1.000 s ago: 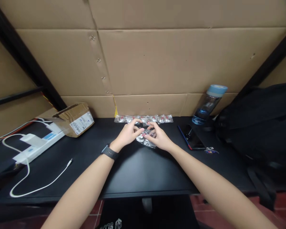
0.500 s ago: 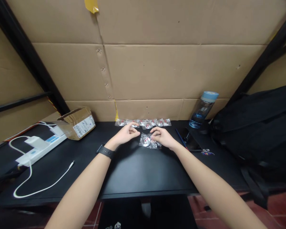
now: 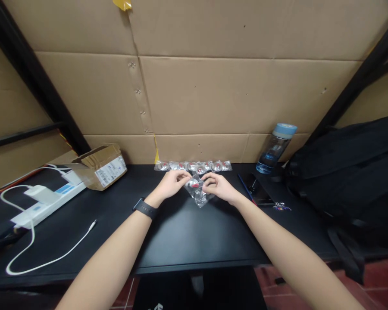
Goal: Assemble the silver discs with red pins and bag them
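A clear plastic packet [image 3: 199,198] with a round silver piece marked in red inside is held up over the middle of the black table [image 3: 194,241]. My left hand [image 3: 172,186] pinches its upper left edge between thumb and fingers. On the opposite side, my right hand [image 3: 222,187] grips the packet with thumb and curled fingers. The packet hangs turned, one corner pointing down toward me. Just behind the hands, a row of several similar packets [image 3: 217,166] lies along the cardboard wall.
To the left stand an opened cardboard box [image 3: 108,172] and a white power strip [image 3: 51,206] with a white cable [image 3: 64,257]. On the right are a phone [image 3: 260,190], a small keychain [image 3: 281,207], a blue-capped water bottle [image 3: 274,148] and a black backpack [image 3: 349,172].
The packet was lying flat near my right fingers; now it is lifted and turned. My left fingers have come in from the left and closed on its edge.
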The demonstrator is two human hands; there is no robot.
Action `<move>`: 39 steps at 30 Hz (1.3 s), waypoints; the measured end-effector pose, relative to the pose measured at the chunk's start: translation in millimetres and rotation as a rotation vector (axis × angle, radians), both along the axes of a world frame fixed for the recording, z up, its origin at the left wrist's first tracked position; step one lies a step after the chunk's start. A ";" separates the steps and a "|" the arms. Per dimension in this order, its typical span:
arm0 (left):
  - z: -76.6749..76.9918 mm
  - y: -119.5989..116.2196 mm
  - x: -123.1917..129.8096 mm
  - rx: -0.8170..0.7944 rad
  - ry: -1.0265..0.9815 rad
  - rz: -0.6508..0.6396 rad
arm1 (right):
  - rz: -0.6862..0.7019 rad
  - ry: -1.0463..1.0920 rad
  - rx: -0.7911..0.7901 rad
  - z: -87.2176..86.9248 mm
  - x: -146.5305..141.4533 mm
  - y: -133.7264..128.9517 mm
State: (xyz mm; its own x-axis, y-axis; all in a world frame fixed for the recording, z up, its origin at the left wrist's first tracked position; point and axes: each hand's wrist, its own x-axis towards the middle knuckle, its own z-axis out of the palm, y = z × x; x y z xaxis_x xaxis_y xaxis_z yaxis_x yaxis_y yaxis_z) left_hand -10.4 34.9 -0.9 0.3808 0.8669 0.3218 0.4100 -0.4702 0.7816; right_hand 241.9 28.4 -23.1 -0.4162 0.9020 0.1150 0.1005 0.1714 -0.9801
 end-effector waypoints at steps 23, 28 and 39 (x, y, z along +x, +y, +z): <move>27.3 13.0 -68.9 0.188 0.069 0.585 | 0.173 -0.229 0.080 4.6 7.7 -1.6; 23.4 7.9 -134.1 0.073 0.307 0.959 | 0.159 -0.307 0.129 7.1 7.4 -3.6; -16.3 26.7 -53.1 0.259 0.625 0.496 | 0.071 -0.392 0.286 -0.2 0.2 -5.1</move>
State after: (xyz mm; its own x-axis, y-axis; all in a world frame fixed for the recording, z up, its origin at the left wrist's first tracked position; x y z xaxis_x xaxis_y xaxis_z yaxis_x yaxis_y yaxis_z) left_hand -63.5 61.6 -17.2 0.1499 0.9084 0.3902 0.9383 -0.2551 0.2334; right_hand 242.1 23.3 -23.3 -0.5369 0.8250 0.1764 0.4310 0.4480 -0.7833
